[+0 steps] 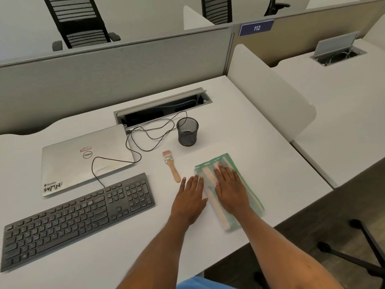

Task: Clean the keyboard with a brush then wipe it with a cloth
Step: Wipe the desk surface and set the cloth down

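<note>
Both hands flat, right hand (230, 190) on folded cloth (245, 184), left hand (190, 200) at its edge, brush (171, 166) near, keyboard (77, 217) apart

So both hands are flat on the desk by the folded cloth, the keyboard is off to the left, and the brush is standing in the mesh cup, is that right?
Not quite: the brush is not in the mesh cup. The head view shows it lying flat on the desk in front of the cup. The rest holds: the left hand is flat beside the folded cloth, the right hand flat on it, and the keyboard lies to the left.

Black keyboard (79, 217); wooden brush (171, 166); folded cloth (248, 184).
</note>
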The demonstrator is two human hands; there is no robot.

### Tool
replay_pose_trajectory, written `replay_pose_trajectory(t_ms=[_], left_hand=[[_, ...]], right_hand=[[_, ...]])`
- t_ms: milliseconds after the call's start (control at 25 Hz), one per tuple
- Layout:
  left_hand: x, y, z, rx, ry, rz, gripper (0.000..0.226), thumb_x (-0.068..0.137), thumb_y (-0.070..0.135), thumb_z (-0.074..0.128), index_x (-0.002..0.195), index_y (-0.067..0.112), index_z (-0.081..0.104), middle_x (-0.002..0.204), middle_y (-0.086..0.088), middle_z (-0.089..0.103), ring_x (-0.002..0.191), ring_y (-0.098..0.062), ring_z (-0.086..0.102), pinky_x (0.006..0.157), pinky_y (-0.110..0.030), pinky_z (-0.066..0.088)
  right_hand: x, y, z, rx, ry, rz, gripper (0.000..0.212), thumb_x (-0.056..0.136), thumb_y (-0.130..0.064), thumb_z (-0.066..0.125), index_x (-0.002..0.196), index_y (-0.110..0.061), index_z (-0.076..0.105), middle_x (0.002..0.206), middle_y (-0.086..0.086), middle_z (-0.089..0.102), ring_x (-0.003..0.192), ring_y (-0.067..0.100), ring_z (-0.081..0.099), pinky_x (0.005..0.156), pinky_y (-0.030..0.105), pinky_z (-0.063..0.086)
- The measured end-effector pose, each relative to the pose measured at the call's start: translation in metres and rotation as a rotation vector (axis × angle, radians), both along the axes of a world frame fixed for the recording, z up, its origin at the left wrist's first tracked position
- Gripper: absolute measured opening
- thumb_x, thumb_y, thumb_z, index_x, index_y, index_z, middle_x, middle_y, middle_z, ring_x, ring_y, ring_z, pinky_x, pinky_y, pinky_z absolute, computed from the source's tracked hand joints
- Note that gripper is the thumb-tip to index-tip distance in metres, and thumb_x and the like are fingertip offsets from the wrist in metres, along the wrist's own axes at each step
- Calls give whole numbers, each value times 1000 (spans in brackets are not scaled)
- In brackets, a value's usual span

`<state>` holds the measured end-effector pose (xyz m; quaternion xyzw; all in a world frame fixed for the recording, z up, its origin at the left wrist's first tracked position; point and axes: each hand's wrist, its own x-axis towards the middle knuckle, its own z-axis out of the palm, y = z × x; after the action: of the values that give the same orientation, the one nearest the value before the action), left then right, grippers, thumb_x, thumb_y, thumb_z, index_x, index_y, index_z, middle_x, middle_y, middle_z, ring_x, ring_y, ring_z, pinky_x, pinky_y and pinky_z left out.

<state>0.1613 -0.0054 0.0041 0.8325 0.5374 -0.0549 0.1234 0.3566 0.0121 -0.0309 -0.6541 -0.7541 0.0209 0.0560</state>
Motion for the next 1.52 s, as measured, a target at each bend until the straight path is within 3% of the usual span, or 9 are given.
replay_pose_trajectory(t_ms=[160, 320, 480, 720, 960, 1080, 1320, 1520], left_hand=[[-30, -6, 3, 81, -11, 28, 67, 111, 44, 35, 164, 8, 18, 164, -12, 33, 151, -31, 30, 132, -47, 3], [-61, -12, 4, 104, -8, 94, 63, 109, 42, 40, 161, 8, 26, 157, -11, 39, 147, -30, 35, 132, -48, 4], [-89, -16, 3, 105, 7, 143, 61, 109, 40, 41, 160, 9, 27, 160, -12, 35, 151, -30, 31, 133, -49, 1], [-109, -15, -4, 31, 40, 174, 70, 112, 40, 31, 167, 5, 5, 176, -16, 4, 163, -31, 2, 132, -50, -7], [-112, -1, -8, -18, 41, 192, 72, 113, 43, 23, 166, 4, -5, 176, -17, -9, 163, -30, -12, 130, -44, -14], [-112, 9, -7, -34, 51, 202, 71, 114, 44, 20, 166, 3, -6, 175, -17, -10, 163, -30, -13, 130, -43, -14], [-123, 20, -12, -48, 57, 243, 71, 113, 45, 19, 167, 8, -6, 175, -16, -12, 162, -31, -15, 131, -49, -9], [-119, 27, -12, -47, 59, 238, 70, 113, 49, 18, 168, 13, -6, 175, -14, -14, 162, -32, -17, 130, -52, -10]], right_hand=[[-17, -6, 6, 197, -85, 28, 43, 104, -29, 39, 137, -10, 57, 138, 10, 59, 131, 28, 53, 120, 52, 27], [-53, 0, 11, 309, -81, 51, 31, 102, -26, 46, 123, -10, 63, 119, 10, 66, 112, 30, 61, 112, 53, 37], [-98, 7, 8, 310, -40, 95, 36, 107, -29, 34, 118, -11, 63, 108, 10, 68, 102, 30, 62, 99, 47, 46], [-148, 25, 15, 189, 28, 46, 30, 100, -39, 45, 109, -16, 62, 97, 3, 64, 89, 23, 60, 78, 38, 50], [-182, 41, 16, 108, 65, -99, 31, 92, -45, 66, 101, -15, 63, 92, 4, 64, 85, 24, 63, 74, 38, 51], [-189, 44, 12, 47, 56, -150, 26, 91, -36, 69, 103, -15, 59, 94, 5, 62, 88, 23, 62, 73, 37, 52], [-188, 46, 20, -18, 155, -323, 25, 83, -21, 71, 99, -16, 52, 89, 5, 62, 82, 23, 62, 73, 34, 52], [-178, 35, 33, 104, 330, -313, 17, 91, -20, 66, 98, -13, 52, 90, 7, 58, 76, 21, 59, 65, 30, 54]])
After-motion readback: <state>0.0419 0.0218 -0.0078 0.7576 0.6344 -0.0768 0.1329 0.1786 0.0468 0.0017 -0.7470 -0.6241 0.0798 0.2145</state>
